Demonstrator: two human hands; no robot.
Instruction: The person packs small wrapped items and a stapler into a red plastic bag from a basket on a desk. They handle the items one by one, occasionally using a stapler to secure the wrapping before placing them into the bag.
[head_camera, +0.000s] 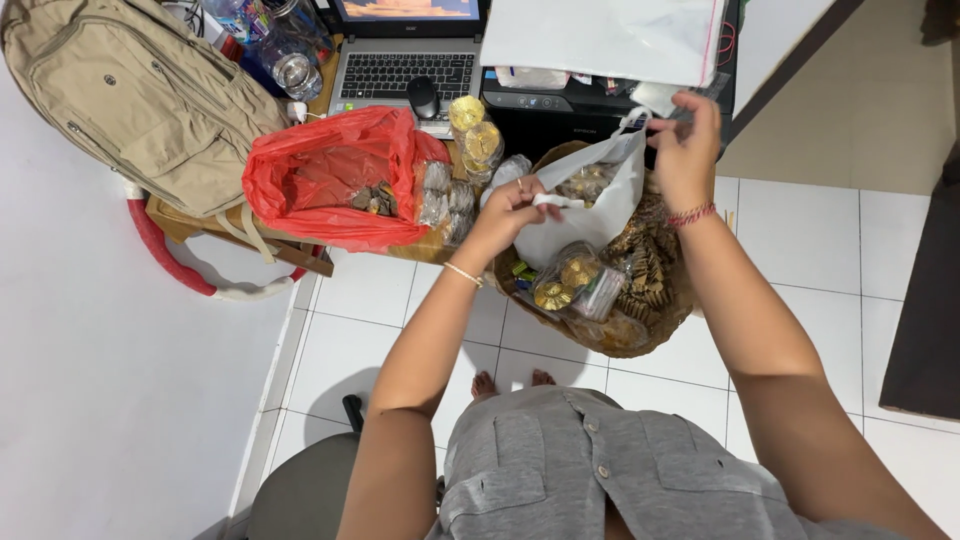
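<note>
**Two hands on a white bag above a woven basket**

The person stands over a round basket (668, 330) of coarse brown weave, holding a thin white plastic bag (590, 205) open between both hands; the left hand (512, 210) is pinched shut on one soft handle loop at the bag's near edge, a pale bracelet at the wrist; the right hand (685, 150) is raised higher and closed on the opposite edge, a red cord round its wrist; the hands are apart, the film stretched and creased between them; the bag hangs just over the basket's far half, and something golden shows dimly through its mouth.

In the basket lie clear crinkled packets (570, 280) holding round gold discs, beside ridged brown pieces stacked along the right wall; the basket sits against the edge of a low wooden table (170, 222).

On the table a glossy red bag (335, 180) slumps open, dark lumps in its hollow; more clear packets stand just right of it, with gold-lidded ones behind; beyond are a grey laptop (405, 70) with a black mouse (423, 97), a black printer (580, 110) under a sheet of white plastic, and a tan canvas backpack (130, 95) to the left; a red and white hoop (190, 270) leans below; the floor is glossy white tile (800, 240).
</note>
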